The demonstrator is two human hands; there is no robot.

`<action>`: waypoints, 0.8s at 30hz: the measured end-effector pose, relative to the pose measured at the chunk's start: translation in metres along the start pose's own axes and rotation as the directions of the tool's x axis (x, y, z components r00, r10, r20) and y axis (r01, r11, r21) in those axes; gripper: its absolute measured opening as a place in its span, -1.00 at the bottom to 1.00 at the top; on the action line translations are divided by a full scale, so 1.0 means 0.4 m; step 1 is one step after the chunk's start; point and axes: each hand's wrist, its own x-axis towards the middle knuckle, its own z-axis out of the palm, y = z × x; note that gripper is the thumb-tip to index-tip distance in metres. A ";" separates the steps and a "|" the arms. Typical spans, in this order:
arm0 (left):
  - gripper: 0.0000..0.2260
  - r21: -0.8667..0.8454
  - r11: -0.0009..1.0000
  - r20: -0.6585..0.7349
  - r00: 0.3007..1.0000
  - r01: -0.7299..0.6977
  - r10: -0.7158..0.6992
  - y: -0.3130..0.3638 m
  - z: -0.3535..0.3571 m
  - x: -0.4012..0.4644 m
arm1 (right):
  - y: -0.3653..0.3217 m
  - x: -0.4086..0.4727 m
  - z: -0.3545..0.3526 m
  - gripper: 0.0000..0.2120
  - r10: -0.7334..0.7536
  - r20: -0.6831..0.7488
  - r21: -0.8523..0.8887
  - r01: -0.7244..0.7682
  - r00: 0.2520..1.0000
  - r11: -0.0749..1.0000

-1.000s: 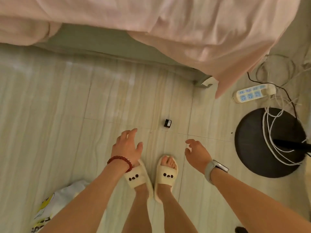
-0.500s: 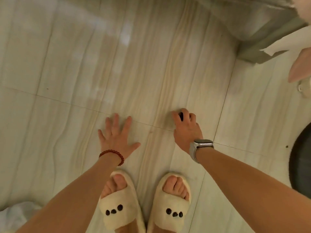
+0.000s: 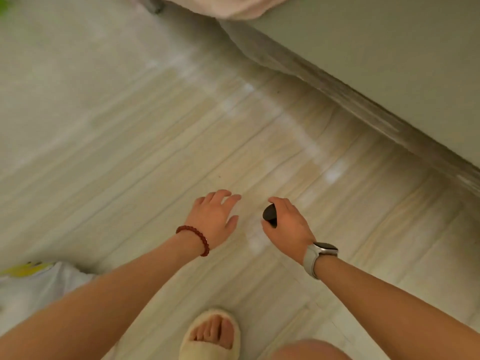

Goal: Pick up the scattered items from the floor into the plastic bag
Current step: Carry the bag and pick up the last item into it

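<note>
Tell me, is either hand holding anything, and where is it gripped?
The right hand holds a small dark object, pinched at its lower end between thumb and fingers. The left hand is empty.

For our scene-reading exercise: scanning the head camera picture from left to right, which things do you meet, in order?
Plastic bag → bead bracelet → left hand, open and empty → small dark item → right hand gripping it → wristwatch.
</note>
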 end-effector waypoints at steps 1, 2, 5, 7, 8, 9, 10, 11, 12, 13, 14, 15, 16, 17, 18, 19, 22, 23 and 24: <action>-0.57 -0.036 0.998 -0.051 0.997 0.057 -0.059 -0.045 -0.033 -0.047 | -0.061 0.013 0.011 -0.53 -0.039 0.032 0.014 0.039 0.999 0.999; -0.58 -0.047 0.993 -0.087 0.990 0.106 -0.110 -0.091 -0.066 -0.108 | -0.126 0.018 0.026 -0.52 -0.077 0.073 0.032 0.075 0.994 0.997; -0.59 -0.038 0.959 -0.128 0.950 0.283 -0.285 -0.252 -0.148 -0.326 | -0.338 0.000 0.074 -0.51 -0.205 0.187 0.088 0.192 0.961 0.977; -0.59 -0.095 0.880 -0.165 0.865 0.465 -0.475 -0.347 -0.194 -0.465 | -0.475 -0.034 0.099 -0.52 -0.297 0.249 0.124 0.274 0.922 0.954; -0.60 -0.143 0.817 -0.196 0.793 0.559 -0.577 -0.401 -0.216 -0.549 | -0.560 -0.057 0.122 -0.53 -0.348 0.279 0.133 0.323 0.895 0.937; -0.61 -0.194 0.763 -0.221 0.731 0.616 -0.646 -0.438 -0.224 -0.600 | -0.613 -0.071 0.135 -0.54 -0.381 0.290 0.149 0.351 0.878 0.924; -0.63 -0.237 0.719 -0.232 0.681 0.653 -0.695 -0.463 -0.226 -0.634 | -0.645 -0.082 0.142 -0.55 -0.406 0.292 0.160 0.374 0.866 0.914; -0.64 -0.294 0.666 -0.255 0.616 0.685 -0.745 -0.493 -0.224 -0.689 | -0.695 -0.098 0.165 -0.55 -0.445 0.300 0.157 0.416 0.844 0.896; -0.66 -0.355 0.616 -0.281 0.548 0.704 -0.788 -0.522 -0.217 -0.744 | -0.744 -0.116 0.195 -0.56 -0.474 0.316 0.146 0.452 0.822 0.880; -0.68 -0.403 0.566 -0.305 0.478 0.719 -0.824 -0.553 -0.202 -0.797 | -0.788 -0.133 0.229 -0.56 -0.499 0.328 0.147 0.478 0.802 0.866; -0.69 -0.438 0.504 -0.310 0.401 0.744 -0.862 -0.579 -0.181 -0.853 | -0.831 -0.154 0.266 -0.55 -0.524 0.352 0.159 0.502 0.775 0.850; -0.69 -0.456 0.435 -0.301 0.325 0.777 -0.897 -0.603 -0.153 -0.911 | -0.875 -0.179 0.306 -0.55 -0.545 0.380 0.178 0.519 0.748 0.836; -0.67 -0.471 0.369 -0.288 0.255 0.801 -0.923 -0.630 -0.125 -0.967 | -0.920 -0.203 0.351 -0.56 -0.562 0.398 0.200 0.529 0.725 0.825; -0.63 -0.491 0.304 -0.262 0.194 0.817 -0.945 -0.661 -0.096 -1.019 | -0.968 -0.222 0.401 -0.57 -0.584 0.404 0.227 0.542 0.704 0.809; -0.57 -0.518 0.232 -0.202 0.145 0.824 -0.969 -0.688 -0.069 -1.063 | -1.015 -0.238 0.453 -0.58 -0.600 0.413 0.248 0.549 0.685 0.798; -0.49 -0.555 0.165 -0.107 0.127 0.815 -0.986 -0.710 -0.044 -1.102 | -1.061 -0.254 0.505 -0.58 -0.607 0.428 0.265 0.549 0.670 0.793; -0.41 -0.764 0.066 0.166 0.295 0.642 -0.941 -0.728 0.032 -1.163 | -1.182 -0.281 0.658 -0.56 -0.609 0.513 0.286 0.548 0.605 0.786; -0.48 -0.808 0.068 0.189 0.367 0.586 -0.911 -0.712 0.048 -1.168 | -1.209 -0.286 0.700 -0.56 -0.608 0.535 0.278 0.558 0.586 0.782; -0.57 -0.835 0.099 0.167 0.420 0.541 -0.892 -0.692 0.062 -1.171 | -1.228 -0.287 0.738 -0.56 -0.607 0.555 0.260 0.575 0.568 0.776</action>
